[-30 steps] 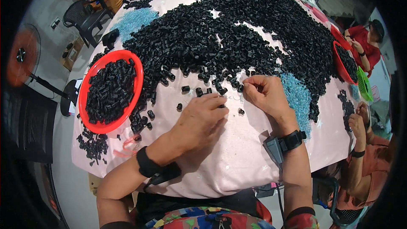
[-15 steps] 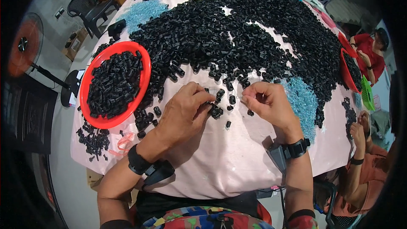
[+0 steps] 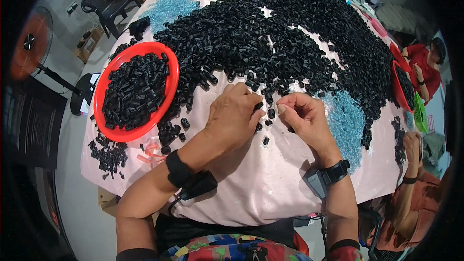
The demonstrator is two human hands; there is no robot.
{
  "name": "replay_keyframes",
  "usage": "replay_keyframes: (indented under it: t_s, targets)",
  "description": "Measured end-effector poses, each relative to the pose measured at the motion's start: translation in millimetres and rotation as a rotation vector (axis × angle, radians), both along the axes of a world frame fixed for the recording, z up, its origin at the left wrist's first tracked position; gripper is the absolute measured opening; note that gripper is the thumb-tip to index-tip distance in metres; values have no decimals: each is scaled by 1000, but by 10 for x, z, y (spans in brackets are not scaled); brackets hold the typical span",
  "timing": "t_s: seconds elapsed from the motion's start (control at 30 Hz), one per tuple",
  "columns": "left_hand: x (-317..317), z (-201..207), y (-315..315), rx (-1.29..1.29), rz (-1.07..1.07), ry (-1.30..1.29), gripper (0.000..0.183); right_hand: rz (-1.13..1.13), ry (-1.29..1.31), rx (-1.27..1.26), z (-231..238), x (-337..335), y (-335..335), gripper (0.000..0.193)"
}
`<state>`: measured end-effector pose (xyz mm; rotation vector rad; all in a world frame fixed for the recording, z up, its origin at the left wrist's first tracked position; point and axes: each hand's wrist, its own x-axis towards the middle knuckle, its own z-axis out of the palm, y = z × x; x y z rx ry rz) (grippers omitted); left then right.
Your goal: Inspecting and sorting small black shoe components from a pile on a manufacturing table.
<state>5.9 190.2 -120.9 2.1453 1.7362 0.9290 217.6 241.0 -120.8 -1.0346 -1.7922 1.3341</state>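
Note:
My left hand (image 3: 233,117) is closed around a small black plastic part (image 3: 259,106) at the near edge of a large heap. Its back faces up and hides most of what the fingers hold. Close by on the right, my right hand (image 3: 309,120) has thumb and forefinger pinched together; what they hold, if anything, is too small to make out. Between the hands lie a few loose black tubular pieces (image 3: 271,113), and another loose black piece (image 3: 266,141) rests nearer to me on the pale pink cloth (image 3: 241,183).
The heap of black parts (image 3: 227,43) covers the table's far side. A red basin (image 3: 175,77) full of black parts stands at left. Clear bluish pieces (image 3: 345,125) lie right of my right hand, with more (image 3: 171,12) at far left. Co-workers sit along the right edge.
My left hand has moved right and slightly forward, over the cluster of black pieces. My right hand stays nearly in place, still pinched. The whole view has shifted slightly.

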Motion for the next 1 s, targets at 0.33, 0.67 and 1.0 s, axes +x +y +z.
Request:
replay_keyframes:
  t_s: [0.33, 0.67, 1.0]
  targets:
    - [-87, 135, -94, -58, -34, -257, 15, -5, 37, 32, 66, -45, -49, 12]
    - [-96, 117, -294, -566, -167, -968, 21, 108, 63, 172, 30, -136, -177, 10]
    - [-95, 39, -288, -504, -230, -1254, 20, 63, 194, -24, 89, -158, -249, 10]
